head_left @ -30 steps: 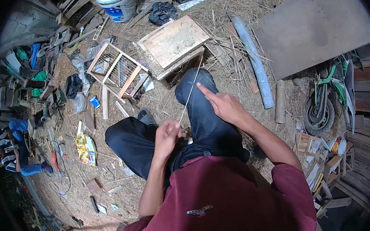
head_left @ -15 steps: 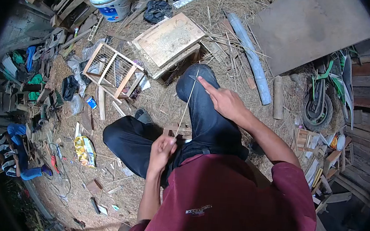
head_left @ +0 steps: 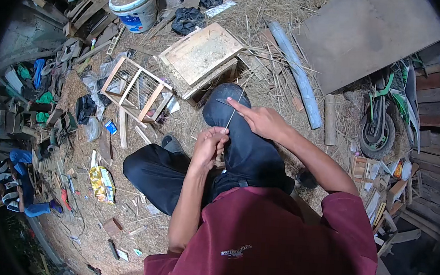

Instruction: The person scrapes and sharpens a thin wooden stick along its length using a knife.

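Note:
My left hand (head_left: 210, 146) pinches a thin pale stick (head_left: 233, 115) near its lower end, in front of my lap. The stick slants up over my raised knee and past it. Pressed on the knee, my right hand (head_left: 263, 122) is closed round a knife, its index finger stretched along the back. The dark blade (head_left: 222, 101) points left past the fingertip and meets the stick; the handle is hidden in the palm.
A wooden box (head_left: 202, 53) stands beyond my knee, with a barred wooden cage (head_left: 136, 92) left of it. Farther out are a bucket (head_left: 132, 1), a bamboo pole (head_left: 297, 74), a board (head_left: 372, 38) and a motorbike (head_left: 381, 119). A person (head_left: 20, 184) sits far left.
My left hand has slid up along the stick toward the knife, pushing the stick's far end farther past the knee. My right hand stays near the knee with the knife.

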### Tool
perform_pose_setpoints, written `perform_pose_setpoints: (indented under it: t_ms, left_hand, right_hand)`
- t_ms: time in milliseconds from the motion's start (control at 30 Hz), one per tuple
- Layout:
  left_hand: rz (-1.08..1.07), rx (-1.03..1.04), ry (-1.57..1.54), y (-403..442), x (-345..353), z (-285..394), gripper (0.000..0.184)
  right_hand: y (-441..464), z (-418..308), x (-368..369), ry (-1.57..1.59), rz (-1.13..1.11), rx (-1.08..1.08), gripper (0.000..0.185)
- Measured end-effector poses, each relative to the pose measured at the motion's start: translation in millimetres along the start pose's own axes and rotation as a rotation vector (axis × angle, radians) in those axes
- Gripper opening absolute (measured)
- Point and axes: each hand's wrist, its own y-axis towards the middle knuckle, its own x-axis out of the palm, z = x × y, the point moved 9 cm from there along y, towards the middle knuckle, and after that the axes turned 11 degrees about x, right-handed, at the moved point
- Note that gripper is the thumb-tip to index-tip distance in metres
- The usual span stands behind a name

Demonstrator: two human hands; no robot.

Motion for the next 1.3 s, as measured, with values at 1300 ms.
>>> perform_pose_setpoints:
  t_ms: [1300]
  left_hand:
    - [0.177, 0.024, 0.105, -76, -37, 4, 0.008]
  right_hand:
    - [-1, 12, -1, 0.033, 0.033, 0.101, 0.059]
